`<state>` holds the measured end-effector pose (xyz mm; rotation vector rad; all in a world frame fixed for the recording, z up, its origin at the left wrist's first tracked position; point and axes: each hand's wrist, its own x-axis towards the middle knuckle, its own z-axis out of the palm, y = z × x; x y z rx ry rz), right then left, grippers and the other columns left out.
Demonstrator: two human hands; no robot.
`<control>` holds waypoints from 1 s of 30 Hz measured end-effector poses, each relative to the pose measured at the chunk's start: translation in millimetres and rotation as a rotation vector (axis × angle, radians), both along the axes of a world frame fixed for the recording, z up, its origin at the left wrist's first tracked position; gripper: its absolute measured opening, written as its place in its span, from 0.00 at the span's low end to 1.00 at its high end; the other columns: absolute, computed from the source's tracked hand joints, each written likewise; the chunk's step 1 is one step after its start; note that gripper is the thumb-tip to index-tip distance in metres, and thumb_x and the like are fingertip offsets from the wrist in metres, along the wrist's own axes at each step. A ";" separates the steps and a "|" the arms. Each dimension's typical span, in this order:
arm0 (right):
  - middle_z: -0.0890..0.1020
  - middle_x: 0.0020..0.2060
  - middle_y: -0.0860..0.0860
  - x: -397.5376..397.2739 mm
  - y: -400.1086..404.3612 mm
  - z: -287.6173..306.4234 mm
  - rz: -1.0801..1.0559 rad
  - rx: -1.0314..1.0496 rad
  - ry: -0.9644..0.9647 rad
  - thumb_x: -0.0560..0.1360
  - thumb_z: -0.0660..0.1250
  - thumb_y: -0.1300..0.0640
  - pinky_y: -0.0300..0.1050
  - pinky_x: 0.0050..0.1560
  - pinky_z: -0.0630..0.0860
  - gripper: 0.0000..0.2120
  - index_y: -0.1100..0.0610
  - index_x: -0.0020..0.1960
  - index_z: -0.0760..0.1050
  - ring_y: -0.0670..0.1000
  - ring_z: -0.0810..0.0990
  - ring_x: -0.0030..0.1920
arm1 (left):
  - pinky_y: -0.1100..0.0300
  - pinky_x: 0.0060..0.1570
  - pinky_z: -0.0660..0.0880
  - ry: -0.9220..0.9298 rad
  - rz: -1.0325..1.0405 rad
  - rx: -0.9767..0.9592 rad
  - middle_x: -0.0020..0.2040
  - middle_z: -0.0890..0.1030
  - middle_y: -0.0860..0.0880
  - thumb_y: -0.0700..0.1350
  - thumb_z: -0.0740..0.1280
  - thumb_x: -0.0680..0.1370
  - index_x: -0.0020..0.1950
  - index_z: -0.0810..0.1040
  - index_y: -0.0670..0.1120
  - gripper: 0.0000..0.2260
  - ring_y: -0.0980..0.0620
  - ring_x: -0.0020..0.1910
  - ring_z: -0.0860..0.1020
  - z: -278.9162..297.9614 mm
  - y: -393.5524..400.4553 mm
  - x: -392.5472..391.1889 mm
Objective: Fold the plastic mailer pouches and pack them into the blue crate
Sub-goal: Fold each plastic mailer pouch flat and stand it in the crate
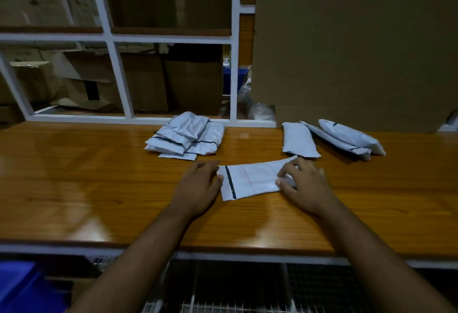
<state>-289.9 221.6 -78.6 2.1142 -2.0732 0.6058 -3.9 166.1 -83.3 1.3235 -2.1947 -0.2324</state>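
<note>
A white pouch [250, 180] is lying flat on the wooden table [74, 176], the right hand [304, 184] pinching its right end and the left hand [200, 184] resting open-fingered against its left end, more pouches [186, 136] lying beyond.

A dim interior is shown, with light thrown from overhead and caught as pale glare patches on the glossy table [74, 176], strongest along its near edge. Motion blur is seen across the table's left side and on the hands [200, 184], while straight lines are bowed toward the edges by the wide-angle lens. The shelving [111, 65] behind is left murky in shadow.
</note>
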 end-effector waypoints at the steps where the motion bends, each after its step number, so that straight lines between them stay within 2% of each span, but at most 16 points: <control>1: 0.73 0.58 0.44 7.2 5.5 -0.2 0.045 -0.001 0.023 0.79 0.61 0.39 0.51 0.57 0.64 0.09 0.41 0.55 0.73 0.48 0.70 0.61 | 0.51 0.65 0.68 -0.014 0.008 0.006 0.70 0.76 0.51 0.55 0.56 0.84 0.74 0.70 0.53 0.19 0.51 0.71 0.65 -1.2 6.0 5.3; 3: 0.73 0.55 0.43 19.3 16.1 -0.8 0.093 -0.011 0.073 0.78 0.60 0.37 0.51 0.56 0.66 0.10 0.41 0.54 0.73 0.47 0.70 0.58 | 0.50 0.68 0.65 -0.128 0.027 0.008 0.72 0.74 0.53 0.55 0.56 0.84 0.74 0.71 0.55 0.18 0.52 0.73 0.64 -3.5 16.4 17.3; 7: 0.73 0.51 0.44 45.8 21.7 7.0 0.097 -0.109 0.144 0.79 0.59 0.39 0.48 0.53 0.66 0.11 0.45 0.53 0.73 0.48 0.70 0.54 | 0.50 0.73 0.55 -0.303 0.053 0.069 0.79 0.63 0.57 0.58 0.52 0.85 0.79 0.63 0.59 0.22 0.53 0.78 0.57 -5.2 25.1 31.6; 8: 0.74 0.53 0.46 55.5 18.0 10.0 0.128 -0.126 0.109 0.80 0.60 0.41 0.48 0.53 0.67 0.12 0.47 0.56 0.74 0.49 0.71 0.56 | 0.50 0.73 0.54 -0.313 0.044 0.093 0.79 0.62 0.57 0.58 0.52 0.85 0.79 0.62 0.59 0.22 0.53 0.79 0.57 -4.4 24.8 32.6; 10: 0.74 0.65 0.51 77.5 7.5 13.2 0.216 -0.048 -0.001 0.82 0.60 0.43 0.49 0.62 0.68 0.18 0.51 0.68 0.71 0.52 0.71 0.65 | 0.50 0.74 0.53 -0.317 0.034 0.129 0.80 0.62 0.57 0.59 0.51 0.85 0.80 0.60 0.59 0.22 0.53 0.79 0.57 -2.3 24.6 33.2; 12: 0.63 0.78 0.49 97.4 -1.7 11.2 0.276 0.124 -0.079 0.83 0.56 0.42 0.50 0.73 0.62 0.26 0.50 0.78 0.60 0.52 0.63 0.76 | 0.50 0.74 0.53 -0.312 0.041 0.146 0.79 0.64 0.54 0.59 0.51 0.85 0.80 0.60 0.59 0.23 0.52 0.79 0.56 -0.7 25.3 33.9; 14: 0.53 0.81 0.47 108.0 -8.0 4.7 0.296 0.251 -0.060 0.84 0.50 0.40 0.49 0.77 0.53 0.29 0.49 0.82 0.51 0.49 0.54 0.80 | 0.50 0.74 0.54 -0.273 0.049 0.164 0.79 0.65 0.52 0.58 0.51 0.85 0.80 0.60 0.58 0.22 0.52 0.79 0.56 -0.6 26.3 35.3; 16: 0.51 0.81 0.46 109.6 -12.0 -0.3 0.289 0.313 0.052 0.84 0.44 0.40 0.49 0.78 0.48 0.29 0.48 0.82 0.48 0.48 0.49 0.80 | 0.50 0.74 0.56 -0.191 0.061 0.166 0.78 0.66 0.51 0.57 0.51 0.85 0.79 0.61 0.58 0.21 0.51 0.79 0.57 -0.7 27.2 38.1; 19: 0.52 0.81 0.45 112.5 -15.7 0.6 0.282 0.351 0.152 0.84 0.42 0.40 0.52 0.79 0.46 0.27 0.45 0.82 0.49 0.49 0.49 0.80 | 0.51 0.74 0.59 -0.060 0.102 0.166 0.77 0.67 0.50 0.53 0.52 0.86 0.78 0.64 0.55 0.20 0.50 0.78 0.58 3.7 32.5 39.0; 27: 0.49 0.81 0.46 125.9 -18.3 -1.3 0.190 0.378 0.311 0.84 0.42 0.40 0.60 0.78 0.49 0.28 0.45 0.82 0.44 0.52 0.48 0.81 | 0.52 0.73 0.63 0.019 0.093 0.103 0.75 0.71 0.52 0.52 0.54 0.86 0.78 0.66 0.54 0.20 0.54 0.78 0.59 0.6 31.1 35.4; 30: 0.49 0.81 0.47 127.6 -18.5 -1.9 0.190 0.376 0.319 0.84 0.42 0.41 0.61 0.78 0.48 0.28 0.45 0.82 0.44 0.53 0.48 0.81 | 0.51 0.74 0.59 -0.158 0.028 0.114 0.77 0.67 0.53 0.55 0.51 0.86 0.80 0.61 0.56 0.21 0.54 0.79 0.57 -0.3 31.7 32.3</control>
